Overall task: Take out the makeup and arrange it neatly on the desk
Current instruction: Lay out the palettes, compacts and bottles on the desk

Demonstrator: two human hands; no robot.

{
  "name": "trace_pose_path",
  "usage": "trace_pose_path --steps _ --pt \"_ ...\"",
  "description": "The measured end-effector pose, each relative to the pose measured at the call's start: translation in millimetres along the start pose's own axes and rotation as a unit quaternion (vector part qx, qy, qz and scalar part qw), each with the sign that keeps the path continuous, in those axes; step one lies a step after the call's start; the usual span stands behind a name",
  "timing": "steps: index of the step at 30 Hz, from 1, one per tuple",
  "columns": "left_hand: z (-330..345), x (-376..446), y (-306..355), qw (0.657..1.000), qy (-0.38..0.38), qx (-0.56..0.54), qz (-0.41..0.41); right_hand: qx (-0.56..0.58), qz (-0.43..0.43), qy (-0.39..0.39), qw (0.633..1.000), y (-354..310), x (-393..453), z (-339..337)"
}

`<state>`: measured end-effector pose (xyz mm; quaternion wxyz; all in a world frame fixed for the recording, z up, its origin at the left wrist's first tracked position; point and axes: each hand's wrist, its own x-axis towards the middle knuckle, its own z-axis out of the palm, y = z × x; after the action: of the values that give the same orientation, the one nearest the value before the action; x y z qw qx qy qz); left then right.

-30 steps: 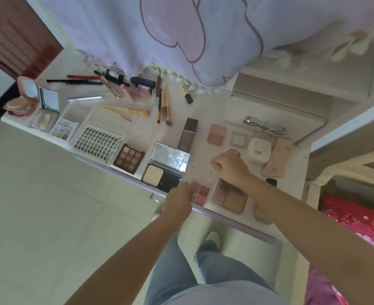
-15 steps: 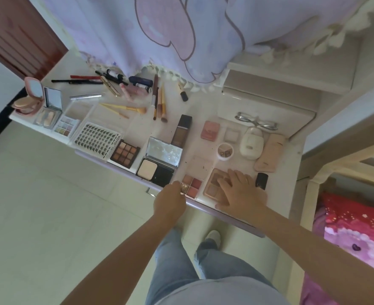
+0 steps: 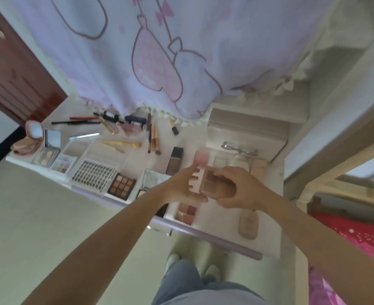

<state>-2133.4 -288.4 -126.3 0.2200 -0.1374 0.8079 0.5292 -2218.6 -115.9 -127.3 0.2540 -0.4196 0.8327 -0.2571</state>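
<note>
Brown-toned palette (image 3: 214, 183) sits pinched in my right hand (image 3: 239, 190) above the table (image 3: 221, 221), long axis toward my spread, empty left hand (image 3: 181, 188), whose grip touches its near edge, so left is nearer.

Brown eyeshadow palette (image 3: 214, 183) open, lifted off desk (image 3: 221, 219), tilted, gripped in right hand (image 3: 236, 188); left hand (image 3: 182, 187) beside it, fingers spread, touching its left edge. Below palette, on desk: small red-pink palette (image 3: 187, 212) lying flat near front edge. Left of palette: nine-pan brown palette (image 3: 121, 186), then lash tray (image 3: 93, 175). Behind palette: dark foundation bottle (image 3: 175, 160), pink blush (image 3: 201, 158). Far behind and left: brushes (image 3: 153, 137), pencils (image 3: 78, 120) in row. Lower right of palette: beige case (image 3: 248, 224).
</note>
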Motion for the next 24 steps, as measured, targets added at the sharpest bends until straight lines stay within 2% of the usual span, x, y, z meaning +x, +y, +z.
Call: trace_pose_path --steps 3,7,12,17,20,24 --pt "-27.4 4.3 36.8 0.996 -0.046 -0.041 0.069 -0.036 -0.030 0.040 0.998 -25.5 3.2 -47.9" --pt "-59.9 2.9 82.4 0.979 -0.031 -0.100 0.177 -0.083 -0.061 0.112 0.988 -55.8 8.3 -99.1" --pt "-96.1 -7.8 125.9 0.962 -0.014 -0.062 0.266 -0.099 -0.076 0.170 0.978 -86.1 13.7 -139.7" --pt "-113.0 -15.7 144.4 0.951 -0.013 -0.069 0.301 -0.092 -0.090 0.218 0.967 -102.8 16.7 -157.1" --pt "-115.1 -13.7 143.4 0.946 0.006 -0.076 0.314 -0.084 -0.075 0.212 0.971 -105.1 18.2 -158.7" --pt "-116.9 -9.7 139.1 0.949 -0.001 -0.052 0.312 0.015 -0.040 0.188 0.981 -104.2 16.5 -163.9"
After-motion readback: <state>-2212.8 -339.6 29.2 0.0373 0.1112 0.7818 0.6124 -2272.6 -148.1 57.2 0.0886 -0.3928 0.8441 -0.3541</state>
